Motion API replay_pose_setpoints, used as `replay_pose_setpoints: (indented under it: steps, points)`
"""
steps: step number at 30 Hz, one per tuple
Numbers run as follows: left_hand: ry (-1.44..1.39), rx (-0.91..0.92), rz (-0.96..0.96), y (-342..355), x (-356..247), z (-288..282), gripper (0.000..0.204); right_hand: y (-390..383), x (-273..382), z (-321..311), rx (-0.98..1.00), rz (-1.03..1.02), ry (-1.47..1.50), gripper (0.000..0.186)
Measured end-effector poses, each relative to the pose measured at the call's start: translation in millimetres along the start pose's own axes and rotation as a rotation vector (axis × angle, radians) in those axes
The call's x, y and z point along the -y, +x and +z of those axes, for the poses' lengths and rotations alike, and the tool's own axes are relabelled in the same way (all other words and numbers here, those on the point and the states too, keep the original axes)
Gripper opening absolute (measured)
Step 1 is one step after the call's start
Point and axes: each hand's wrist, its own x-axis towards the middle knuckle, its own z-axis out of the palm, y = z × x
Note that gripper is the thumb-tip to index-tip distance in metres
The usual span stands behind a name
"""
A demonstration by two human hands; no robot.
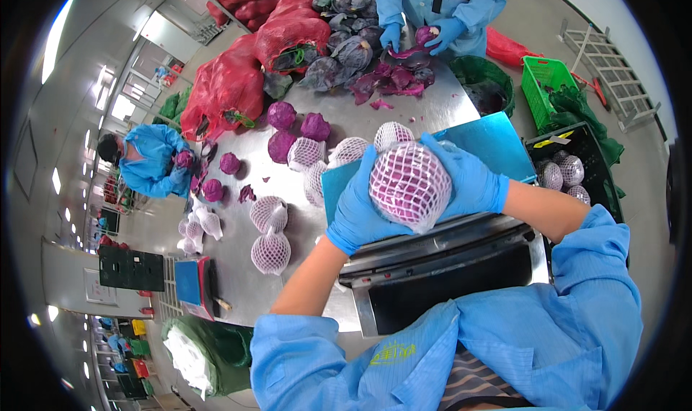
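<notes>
The room around me is a wide work hall, its ceiling lights (59, 36) strung along the left rim, and before me spreads one shiny metal desk (440, 107). Reading the clock from the single netted purple cabbage (411, 184) at the centre, I have my left grip (357, 215) closed on its nine o'clock side and my right grip (472, 182) closed on its three o'clock side, both in blue gloves, holding it over a blue plate (490, 141). On the desk I count five bare cabbages (281, 115): three grouped toward ten o'clock, two farther off at nine. Six more netted cabbages (271, 252) show there, four clustered between nine and eleven o'clock and two touching each other at eight. White nets (202, 227) lie bunched past those two. Several red mesh sacks (227, 87), overlapping too much to count, sit toward ten and eleven, next to heaped dark leaves (349, 58). Two co-workers stand near the desk, one at twelve (440, 11) and one at nine (150, 162), each holding one purple cabbage. Off the desk, one black crate (602, 177) at three o'clock holds at least three netted cabbages, one green crate (542, 97) stands at two, and one dark-green bag (225, 353) with white stuff inside sits between seven and eight.
</notes>
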Motion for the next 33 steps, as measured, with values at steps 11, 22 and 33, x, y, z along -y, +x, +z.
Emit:
replay_pose_setpoints:
  steps: [11, 22, 33]
  points:
    - [-1.455, 0.366, -1.071, -182.0, -79.6, 96.2, 0.075, -148.8, 170.6, 8.0, 0.475, 0.97, 0.54, 0.103]
    - [-1.083, 0.573, -1.248, -269.9, -102.2, 16.1, 0.095, -174.6, 152.6, 32.9, 0.307, 1.259, 0.859, 0.074]
    - [-1.258, -0.789, -0.703, -243.2, -69.7, 119.2, 0.05, -160.4, 180.5, 38.7, 0.278, 1.282, 0.691, 0.064]
